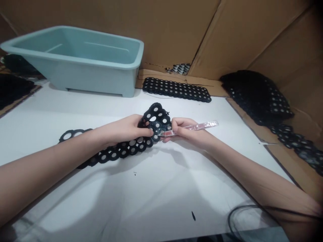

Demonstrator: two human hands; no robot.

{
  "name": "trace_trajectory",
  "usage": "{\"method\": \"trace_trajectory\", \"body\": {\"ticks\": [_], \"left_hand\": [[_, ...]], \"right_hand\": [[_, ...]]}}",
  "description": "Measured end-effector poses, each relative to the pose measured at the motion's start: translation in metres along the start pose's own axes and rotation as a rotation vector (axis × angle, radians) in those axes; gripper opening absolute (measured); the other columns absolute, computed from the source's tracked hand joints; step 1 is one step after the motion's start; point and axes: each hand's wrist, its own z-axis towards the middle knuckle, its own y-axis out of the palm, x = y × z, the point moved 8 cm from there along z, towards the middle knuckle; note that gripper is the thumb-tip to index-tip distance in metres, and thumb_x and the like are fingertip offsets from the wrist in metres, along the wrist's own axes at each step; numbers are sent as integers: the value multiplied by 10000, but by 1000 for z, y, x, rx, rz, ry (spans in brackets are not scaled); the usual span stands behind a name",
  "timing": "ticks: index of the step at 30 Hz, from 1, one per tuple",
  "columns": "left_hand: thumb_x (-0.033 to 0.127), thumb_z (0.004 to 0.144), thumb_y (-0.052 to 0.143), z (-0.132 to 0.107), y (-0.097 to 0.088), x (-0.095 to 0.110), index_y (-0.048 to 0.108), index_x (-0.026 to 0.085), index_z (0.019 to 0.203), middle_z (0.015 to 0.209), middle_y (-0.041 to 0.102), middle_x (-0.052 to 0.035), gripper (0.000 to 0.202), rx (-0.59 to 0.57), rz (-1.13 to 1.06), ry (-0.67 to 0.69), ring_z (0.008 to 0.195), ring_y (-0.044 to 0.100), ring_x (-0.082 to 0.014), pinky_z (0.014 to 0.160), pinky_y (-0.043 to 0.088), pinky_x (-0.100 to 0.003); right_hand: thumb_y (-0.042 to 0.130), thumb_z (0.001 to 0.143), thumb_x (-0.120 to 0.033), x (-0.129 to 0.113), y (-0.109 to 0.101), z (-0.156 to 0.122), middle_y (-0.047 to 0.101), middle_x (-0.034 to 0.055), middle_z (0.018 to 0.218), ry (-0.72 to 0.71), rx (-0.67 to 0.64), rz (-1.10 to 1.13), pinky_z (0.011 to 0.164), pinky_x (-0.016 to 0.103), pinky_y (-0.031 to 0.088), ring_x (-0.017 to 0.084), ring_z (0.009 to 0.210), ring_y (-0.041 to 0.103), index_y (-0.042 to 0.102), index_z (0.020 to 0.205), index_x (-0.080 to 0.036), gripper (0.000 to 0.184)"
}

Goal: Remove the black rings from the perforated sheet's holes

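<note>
A black strip of joined rings with pale round centres (123, 153) runs across the white table, its right end folded upward. My left hand (126, 129) is closed around that raised end, thumb pressed on the rings. In my right hand (188, 131) is a slim craft knife (199, 126) with a clear, reddish handle, held like a pen. Its pointed metal tip touches or nearly touches the rings just beside my left thumb. The fingers of my right hand are partly behind the strip, so I cannot tell whether they also hold it.
A light blue plastic tub (98, 75) stands at the back left. Behind the strip lies a flat black ring panel (176, 89). Black ring pieces (254, 94) are heaped at the right. Cardboard (176, 30) walls the back, and a dark cable (252, 206) loops near my right forearm.
</note>
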Motion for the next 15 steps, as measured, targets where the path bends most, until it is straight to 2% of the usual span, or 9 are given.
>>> {"method": "trace_trajectory", "body": {"ticks": [4,10,12,15], "left_hand": [[415,616,631,0,0,-2,601,199,795,819,655,-13,282,27,-35,-14,758,599,-204,631,443,-272],[310,593,636,-1,0,-4,605,204,800,843,661,-18,235,110,-124,-11,779,605,-208,645,462,-278],[287,591,624,-2,0,-4,595,195,778,813,653,-20,210,138,-118,-16,742,601,-199,613,456,-269],[265,592,611,-4,-3,-3,566,182,727,745,626,-9,165,217,-91,-38,673,579,-173,566,435,-253]], "right_hand": [[523,803,-222,-4,2,1,630,41,770,-39,10,-18,774,339,498,166,808,637,403,636,-159,216],[474,819,-201,-5,3,1,568,12,723,-30,12,-44,785,333,483,149,823,613,365,629,-167,222],[454,823,-193,-9,5,0,528,3,724,-71,19,-139,740,303,471,132,794,589,353,635,-167,214],[449,791,-151,-18,9,-5,453,-16,695,-171,67,-412,594,229,405,91,667,493,345,644,-171,181]]}}
